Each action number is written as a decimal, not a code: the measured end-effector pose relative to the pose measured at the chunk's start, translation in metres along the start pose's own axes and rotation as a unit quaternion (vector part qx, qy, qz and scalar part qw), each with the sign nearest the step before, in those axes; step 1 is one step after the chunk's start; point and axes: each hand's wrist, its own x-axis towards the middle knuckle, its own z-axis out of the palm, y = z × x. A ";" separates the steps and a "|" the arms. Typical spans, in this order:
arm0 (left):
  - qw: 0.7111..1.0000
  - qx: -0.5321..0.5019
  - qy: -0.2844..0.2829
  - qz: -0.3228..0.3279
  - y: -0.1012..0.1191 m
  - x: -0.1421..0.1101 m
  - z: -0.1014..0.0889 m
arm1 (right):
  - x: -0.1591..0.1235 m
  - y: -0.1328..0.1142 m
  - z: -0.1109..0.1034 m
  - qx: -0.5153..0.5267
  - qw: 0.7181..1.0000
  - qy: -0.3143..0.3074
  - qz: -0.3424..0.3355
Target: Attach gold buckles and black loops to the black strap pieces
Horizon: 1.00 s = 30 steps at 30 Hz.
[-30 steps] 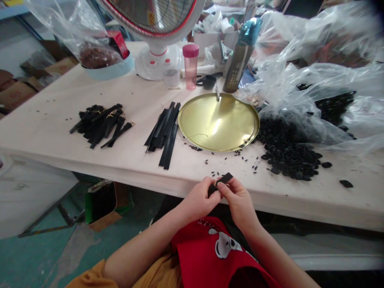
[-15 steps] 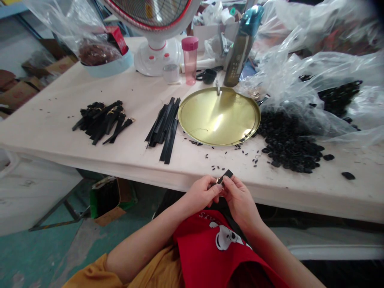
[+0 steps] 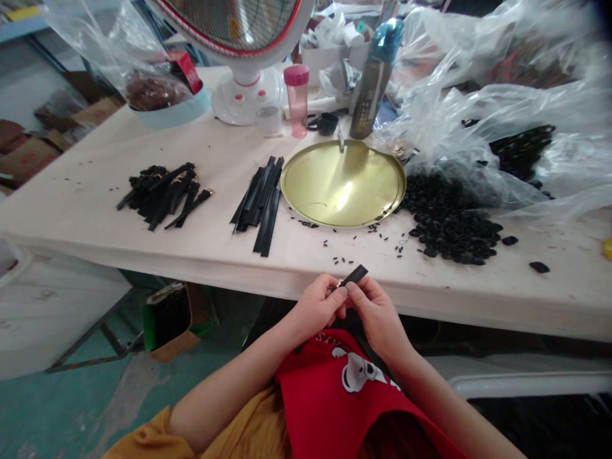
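Both my hands pinch one black strap (image 3: pixel 357 274) at the table's front edge. My left hand (image 3: pixel 321 305) is closed round its lower end, where a small gold-coloured metal piece shows by the fingertips. With thumb and fingers, my right hand (image 3: pixel 377 312) grips the strap from the other side, and its flat end sticks out up and to the right. Fingers hide the rest of the strap. Beyond the hands lie loose black straps (image 3: pixel 258 201) and, farther left, a heap of black straps with gold-coloured fittings (image 3: pixel 162 191).
A gold-coloured round tray (image 3: pixel 344 185) lies mid-table, small black bits scattered before it. To its right is a pile of black flat pieces (image 3: pixel 449 223) under a clear plastic bag (image 3: pixel 516 127). A fan (image 3: pixel 246 95), a pink-lidded bottle (image 3: pixel 297 102) and a dark bottle (image 3: pixel 375 83) stand behind.
Both hands stay together on the strap. Its angle has shifted slightly as the fingers work at it, and the gold-coloured piece stays by the left fingertips. The camera view has shifted a little.
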 end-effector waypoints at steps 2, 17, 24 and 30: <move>1.000 -0.010 -0.012 -0.013 0.002 -0.001 0.000 | 0.000 0.001 -0.001 0.018 1.000 0.008 0.009; 1.000 -0.003 0.000 -0.002 0.001 0.002 0.007 | -0.002 -0.004 -0.006 -0.290 0.913 0.128 -0.257; 0.999 0.034 0.029 -0.008 0.007 0.005 0.002 | 0.014 -0.014 -0.016 -0.280 0.946 0.008 -0.160; 0.999 0.045 0.003 -0.009 0.011 0.014 -0.004 | 0.020 -0.016 -0.011 -0.312 0.922 0.053 -0.224</move>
